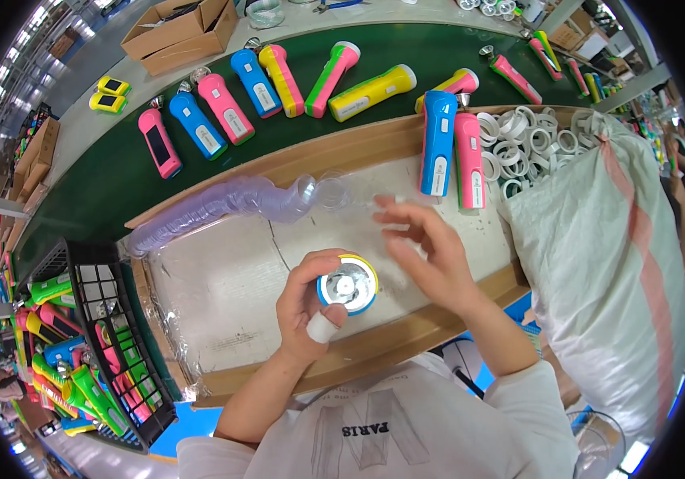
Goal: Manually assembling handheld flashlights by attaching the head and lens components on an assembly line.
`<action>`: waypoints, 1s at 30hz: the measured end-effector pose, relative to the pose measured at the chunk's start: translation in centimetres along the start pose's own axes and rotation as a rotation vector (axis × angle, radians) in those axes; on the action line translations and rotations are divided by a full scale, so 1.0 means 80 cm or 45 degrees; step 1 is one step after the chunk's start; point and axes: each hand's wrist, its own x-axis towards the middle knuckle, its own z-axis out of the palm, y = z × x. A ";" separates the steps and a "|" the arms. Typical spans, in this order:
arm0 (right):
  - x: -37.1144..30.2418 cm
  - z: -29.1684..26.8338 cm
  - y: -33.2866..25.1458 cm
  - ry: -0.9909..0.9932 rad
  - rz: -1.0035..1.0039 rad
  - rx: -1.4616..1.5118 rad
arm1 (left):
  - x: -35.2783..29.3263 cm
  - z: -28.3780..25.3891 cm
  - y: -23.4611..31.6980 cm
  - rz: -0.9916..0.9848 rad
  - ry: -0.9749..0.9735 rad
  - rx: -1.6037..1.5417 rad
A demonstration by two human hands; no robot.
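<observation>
My left hand (298, 307) is wrapped round a flashlight (348, 285) with a blue and yellow rim. Its round silver reflector faces up, and its body is hidden below. White tape covers the thumb. My right hand (432, 254) hovers over the cardboard tray (231, 319), right of the flashlight, with its fingers apart and slightly blurred. I make out nothing in them. Near its fingertips, a long row of clear round lenses (231, 201) lies along the tray's far side, with loose lenses (333, 191) at its right end.
White rings (530, 144) are heaped at the tray's right, by a large white sack (598, 263). A blue flashlight (438, 144) and a pink one (469, 160) lean on the far rim. Several flashlights lie on the green belt (135, 191). A black crate (123, 351) holds more.
</observation>
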 end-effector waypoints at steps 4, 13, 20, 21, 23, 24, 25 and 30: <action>0.045 -0.016 0.076 0.025 -0.325 -1.397 | 0.006 0.000 -0.003 -0.005 -0.042 -0.081; 0.043 -0.034 0.036 0.042 -0.053 -0.543 | 0.004 0.001 -0.001 -0.040 -0.100 -0.064; 0.002 -0.008 -0.055 -0.336 -0.407 -0.290 | 0.005 0.013 0.012 -0.102 -0.016 -0.042; -0.001 -0.006 -0.050 -0.313 -0.468 -0.302 | 0.006 0.012 0.009 -0.079 -0.035 -0.073; -0.006 -0.002 -0.042 -0.282 -0.505 -0.292 | 0.004 0.010 0.004 -0.056 -0.049 -0.097; -0.009 -0.001 -0.038 -0.249 -0.539 -0.286 | 0.004 0.008 0.002 -0.047 -0.065 -0.100; -0.013 0.000 -0.035 -0.241 -0.537 -0.290 | 0.005 0.008 -0.001 -0.038 -0.085 -0.107; -0.012 -0.020 -0.036 -0.296 -0.472 -0.186 | 0.005 0.010 -0.003 -0.040 -0.066 -0.103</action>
